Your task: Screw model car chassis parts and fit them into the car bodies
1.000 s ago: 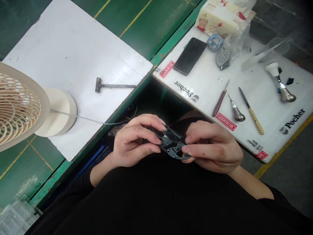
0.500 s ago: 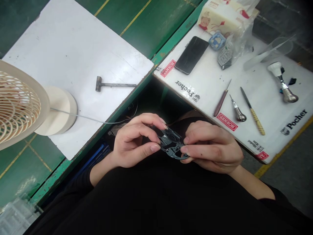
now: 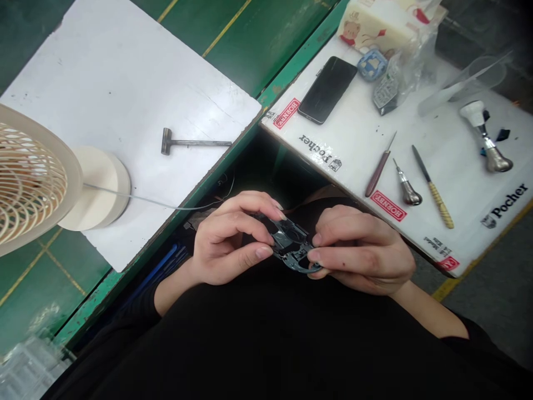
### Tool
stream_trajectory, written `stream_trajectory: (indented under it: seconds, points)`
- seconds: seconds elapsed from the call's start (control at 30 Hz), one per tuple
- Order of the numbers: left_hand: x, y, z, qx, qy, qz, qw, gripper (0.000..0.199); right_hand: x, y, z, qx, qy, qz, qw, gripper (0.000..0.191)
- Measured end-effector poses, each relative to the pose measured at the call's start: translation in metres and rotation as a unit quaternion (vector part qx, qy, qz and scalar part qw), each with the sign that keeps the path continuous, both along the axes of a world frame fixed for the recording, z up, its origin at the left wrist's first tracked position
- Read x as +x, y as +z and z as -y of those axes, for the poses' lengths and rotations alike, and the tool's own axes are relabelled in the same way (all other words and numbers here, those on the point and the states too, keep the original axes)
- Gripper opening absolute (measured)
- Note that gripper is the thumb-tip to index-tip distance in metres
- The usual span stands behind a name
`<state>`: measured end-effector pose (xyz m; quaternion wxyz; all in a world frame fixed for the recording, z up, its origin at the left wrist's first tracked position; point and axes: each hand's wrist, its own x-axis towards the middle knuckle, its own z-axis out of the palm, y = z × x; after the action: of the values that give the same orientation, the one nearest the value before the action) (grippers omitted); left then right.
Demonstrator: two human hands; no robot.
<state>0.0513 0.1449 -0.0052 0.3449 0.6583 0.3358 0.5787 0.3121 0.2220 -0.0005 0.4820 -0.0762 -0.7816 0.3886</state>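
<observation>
A small dark grey-blue plastic frame (image 3: 293, 243) with several openings and a curved end is held between both hands, above my lap. My left hand (image 3: 233, 239) grips its left side, thumb in front and fingers curled at the far edge. My right hand (image 3: 362, 250) pinches the right end between thumb and fingers. The fingertips cover parts of the frame, so its full outline is hidden. It looks like a model part, but its exact kind does not show.
On the right board lie a phone (image 3: 327, 90), an awl (image 3: 381, 165), a short-handled screwdriver (image 3: 407, 183) and a file (image 3: 433, 187). A hammer (image 3: 195, 143) rests on the white sheet (image 3: 116, 72) beside a fan (image 3: 97, 189). A dark gap separates the two tables.
The camera view has shifted slightly. Both hands keep nearly the same grip on the plastic frame, and the tools have stayed in place.
</observation>
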Motion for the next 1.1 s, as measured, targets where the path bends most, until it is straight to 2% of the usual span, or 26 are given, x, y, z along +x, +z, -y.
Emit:
stream_trajectory:
  seconds: [0.2, 0.43, 1.1]
  points:
    - [-0.0004, -0.0020, -0.0005, 0.004, 0.005, -0.002, 1.000, 0.012, 0.0010, -0.0017, -0.0005, -0.008, -0.001, 0.001, 1.000, 0.006]
    - [0.0001, -0.0033, -0.0043, 0.013, -0.006, 0.012, 1.000, 0.024, 0.0013, -0.0031, -0.0010, -0.006, -0.002, -0.006, 1.000, 0.006]
    - [0.0010, -0.0026, -0.0019, 0.014, 0.002, 0.007, 1.000, 0.020, 0.0038, -0.0024, 0.0014, -0.010, -0.018, 0.008, 1.000, 0.007]
